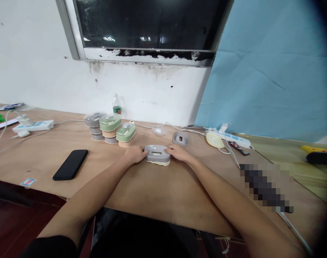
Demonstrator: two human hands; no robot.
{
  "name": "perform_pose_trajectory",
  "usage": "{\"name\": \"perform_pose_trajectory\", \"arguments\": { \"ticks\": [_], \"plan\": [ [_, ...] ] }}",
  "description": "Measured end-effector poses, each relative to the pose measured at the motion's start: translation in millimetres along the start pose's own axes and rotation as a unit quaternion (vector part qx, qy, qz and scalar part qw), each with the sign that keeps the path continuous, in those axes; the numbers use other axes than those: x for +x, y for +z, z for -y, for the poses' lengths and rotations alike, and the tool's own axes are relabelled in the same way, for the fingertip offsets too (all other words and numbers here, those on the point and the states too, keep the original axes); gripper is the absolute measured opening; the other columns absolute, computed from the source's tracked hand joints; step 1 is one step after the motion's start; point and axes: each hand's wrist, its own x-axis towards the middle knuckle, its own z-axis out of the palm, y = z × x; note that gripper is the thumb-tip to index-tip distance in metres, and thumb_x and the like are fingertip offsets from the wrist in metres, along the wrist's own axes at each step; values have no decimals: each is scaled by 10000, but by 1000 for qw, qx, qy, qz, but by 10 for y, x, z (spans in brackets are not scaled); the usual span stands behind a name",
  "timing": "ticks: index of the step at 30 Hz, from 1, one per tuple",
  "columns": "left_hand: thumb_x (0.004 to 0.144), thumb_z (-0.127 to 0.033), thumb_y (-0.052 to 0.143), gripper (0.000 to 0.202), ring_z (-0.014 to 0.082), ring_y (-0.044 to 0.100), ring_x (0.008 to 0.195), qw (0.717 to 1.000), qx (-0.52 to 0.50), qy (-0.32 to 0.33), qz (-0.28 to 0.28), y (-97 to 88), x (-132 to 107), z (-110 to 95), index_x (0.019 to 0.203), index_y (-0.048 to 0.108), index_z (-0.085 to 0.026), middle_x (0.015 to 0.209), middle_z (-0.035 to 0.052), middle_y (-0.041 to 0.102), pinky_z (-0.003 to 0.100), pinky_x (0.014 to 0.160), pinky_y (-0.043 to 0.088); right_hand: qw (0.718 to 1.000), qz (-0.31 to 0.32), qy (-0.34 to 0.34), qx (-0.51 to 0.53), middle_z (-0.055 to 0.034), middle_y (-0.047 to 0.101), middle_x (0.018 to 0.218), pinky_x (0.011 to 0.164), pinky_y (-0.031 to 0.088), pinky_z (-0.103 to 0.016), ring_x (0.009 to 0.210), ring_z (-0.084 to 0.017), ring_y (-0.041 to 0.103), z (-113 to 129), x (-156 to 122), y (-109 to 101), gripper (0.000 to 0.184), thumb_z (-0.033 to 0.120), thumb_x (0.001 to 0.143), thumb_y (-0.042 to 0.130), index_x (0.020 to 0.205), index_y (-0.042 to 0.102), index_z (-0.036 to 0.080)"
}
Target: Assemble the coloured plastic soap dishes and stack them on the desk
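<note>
White wall (147, 87) and blue sheeting (270, 68) stand behind a wooden table (149, 190), with a dark framed panel (152, 25) on the wall at twelve o'clock. One head-worn view looks down on two bare forearms reaching forward.

Between the hands, near the middle of the table, sits a gray dish (157, 158) with a slot in its top and a cream edge showing beneath. The left hand (136, 154) is clamped on its nine o'clock end, the right hand (178, 152) on its three o'clock end, both thumbs at the rim.

Clock directions run from the dish. At ten o'clock are three stacks: one gray (95, 123), two topped in green (110, 124) (126, 133). A bottle (116, 105) stands near eleven, a clear lid (159, 131) lies at twelve, and a loose gray tray (180, 143) at two. Between two and three are a yellow piece (214, 139) and a power strip (237, 139). At nine lies a black phone (71, 165).
</note>
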Motion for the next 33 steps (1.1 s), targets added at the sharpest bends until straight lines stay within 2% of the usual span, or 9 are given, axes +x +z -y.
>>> {"name": "perform_pose_trajectory", "arguments": {
  "ticks": [5, 9, 13, 16, 20, 24, 28, 30, 33],
  "plan": [
    [886, -491, 334, 417, 253, 638, 890, 1000, 7, -2, -8, 19, -6, -32, 1005, 649, -245, 977, 75, 697, 316, 711, 467, 999, 37, -1, -9, 65, 336, 470, 469, 194, -223, 465, -78, 311, -39, -24, -37, 472, 587, 742, 525, 526, 401, 186],
    [876, -471, 364, 394, 257, 630, 908, 1000, -3, 5, -28, 31, 12, -11, 1048, 609, -216, 1030, 93, 678, 330, 720, 471, 992, -115, -10, -50, 36, 483, 530, 500, 262, -228, 518, -103, 417, 43, 95, -74, 413, 561, 706, 603, 580, 488, 185],
    [871, -421, 391, 370, 252, 622, 951, 999, -10, 26, -39, 52, 33, 38, 1139, 565, -235, 1073, 77, 667, 333, 751, 470, 966, -230, -49, -106, -32, 648, 824, 664, 384, -261, 743, -161, 559, 152, 471, -104, 215, 388, 812, 533, 866, 619, 199],
    [880, -410, 383, 355, 245, 626, 948, 998, -17, 37, -38, 58, 29, 70, 1131, 569, -241, 1076, 69, 666, 331, 757, 472, 959, -226, -61, -158, -95, 612, 1120, 799, 401, -310, 951, -216, 556, 178, 785, -78, 361, 250, 786, 555, 1143, 567, 199],
    [899, -513, 336, 445, 249, 617, 990, 998, -30, 43, -43, 46, 7, 85, 1154, 557, -222, 1108, 86, 656, 333, 798, 465, 963, -199, -8, -180, -110, 614, 1101, 796, 410, -331, 944, -243, 558, 146, 983, -10, 458, 190, 756, 567, 1213, 526, 191],
    [891, -628, 242, 598, 258, 612, 1015, 997, -52, 43, -40, 40, 2, 72, 1198, 532, -205, 1119, 107, 652, 332, 804, 458, 954, -261, -17, -149, -90, 601, 1063, 807, 411, -319, 923, -220, 551, 177, 886, -2, 365, 174, 750, 563, 1114, 573, 188],
    [866, -686, 215, 706, 287, 607, 1031, 997, -66, 7, -47, 39, 7, 60, 1284, 464, -174, 1118, 131, 649, 362, 830, 448, 930, -347, -65, -97, -69, 571, 1027, 782, 422, -325, 881, -205, 550, 275, 560, -60, 247, 280, 784, 574, 1017, 610, 205],
    [862, -685, 251, 736, 292, 588, 1068, 993, -85, -10, -78, 24, 4, 51, 1366, 366, -160, 1151, 140, 629, 371, 866, 437, 919, -378, -100, -55, -58, 565, 977, 740, 434, -318, 770, -174, 542, 289, 338, -64, 244, 347, 801, 575, 991, 613, 198],
    [878, -635, 325, 763, 276, 518, 1172, 976, -122, 17, -180, -22, -11, 25, 1456, 168, -162, 1302, 153, 517, 373, 942, 405, 898, -413, -152, 10, -57, 567, 950, 733, 448, -317, 740, -162, 529, 242, 20, 7, 320, 382, 839, 537, 1087, 571, 183]
  ]
}}
